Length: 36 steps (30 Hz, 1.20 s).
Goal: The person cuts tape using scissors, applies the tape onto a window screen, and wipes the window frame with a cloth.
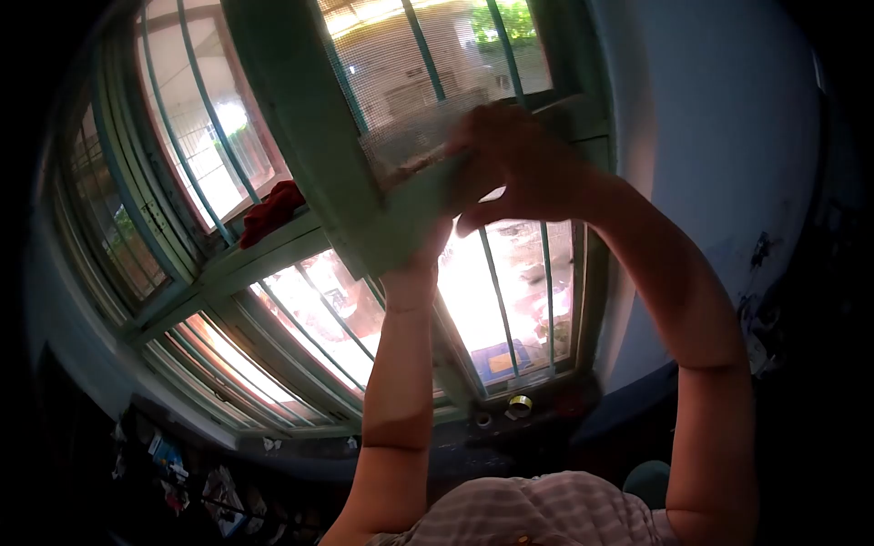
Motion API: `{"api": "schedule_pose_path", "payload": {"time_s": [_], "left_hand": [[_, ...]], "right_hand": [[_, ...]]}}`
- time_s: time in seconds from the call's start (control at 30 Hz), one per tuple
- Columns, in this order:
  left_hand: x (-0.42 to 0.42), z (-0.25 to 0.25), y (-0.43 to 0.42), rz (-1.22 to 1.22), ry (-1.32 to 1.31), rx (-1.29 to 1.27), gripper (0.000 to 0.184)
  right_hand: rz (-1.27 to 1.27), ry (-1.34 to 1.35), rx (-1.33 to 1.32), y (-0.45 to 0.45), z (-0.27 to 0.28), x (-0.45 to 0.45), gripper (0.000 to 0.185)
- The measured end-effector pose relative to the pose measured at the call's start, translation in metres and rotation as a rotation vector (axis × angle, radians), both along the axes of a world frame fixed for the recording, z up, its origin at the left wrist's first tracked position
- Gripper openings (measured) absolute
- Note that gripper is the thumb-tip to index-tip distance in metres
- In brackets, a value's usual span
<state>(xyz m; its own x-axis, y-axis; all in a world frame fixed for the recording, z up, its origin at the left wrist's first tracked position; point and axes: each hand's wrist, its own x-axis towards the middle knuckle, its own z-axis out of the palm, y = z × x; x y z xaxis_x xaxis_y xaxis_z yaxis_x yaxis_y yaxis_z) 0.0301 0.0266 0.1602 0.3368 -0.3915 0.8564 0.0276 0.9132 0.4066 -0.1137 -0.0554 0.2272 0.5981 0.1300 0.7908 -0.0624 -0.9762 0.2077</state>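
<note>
Both my arms reach up to a green window sash with a mesh screen (401, 82). My right hand (533, 164) is at the screen's lower edge, by the sash's bottom rail. Its fingers bend toward the left over that edge and are smeared by motion, while the thumb points left below them with a bright gap between. Lower and to the left, my left hand (426, 250) is raised against the green frame (373, 227). The fingers of that hand are blurred and partly hidden in shadow, so I cannot make out anything in them.
A dark red cloth (271, 214) lies on the window's cross rail at the left. Upright bars (496, 291) stand behind the panes. A roll of tape (520, 406) rests on the sill, with a smaller ring (483, 420) beside it. A pale wall (719, 136) borders the window's right side.
</note>
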Motion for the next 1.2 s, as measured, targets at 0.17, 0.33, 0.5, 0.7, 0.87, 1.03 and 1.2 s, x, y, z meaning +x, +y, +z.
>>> {"api": "schedule_pose_path", "payload": {"time_s": [0.17,0.33,0.5,0.7,0.87,1.03,1.2], "left_hand": [[0.021,-0.013,-0.008,-0.023,0.022,-0.045,0.034],[0.039,-0.021,-0.002,0.081,0.247,0.004,0.052],[0.065,-0.023,0.022,0.374,0.24,-0.017,0.062],[0.112,-0.021,0.052,0.623,0.044,0.218,0.042],[0.135,0.015,0.059,0.707,-0.126,0.182,0.033],[0.142,0.109,0.061,0.739,-0.305,0.164,0.037],[0.093,0.174,0.07,1.344,-0.717,-0.113,0.051]], "right_hand": [[-0.195,-0.034,0.018,-0.052,-0.004,-0.013,0.066],[-0.357,-0.099,-0.176,-0.068,-0.019,0.001,0.067],[-0.479,0.049,-0.062,-0.041,-0.002,0.011,0.052],[-0.18,-0.116,-0.027,-0.08,-0.012,0.041,0.036],[-0.238,-0.126,-0.222,-0.072,-0.014,0.033,0.057],[-0.347,-0.103,-0.238,-0.065,-0.012,0.027,0.061],[-0.383,-0.156,-0.331,-0.068,-0.016,0.029,0.06]]}}
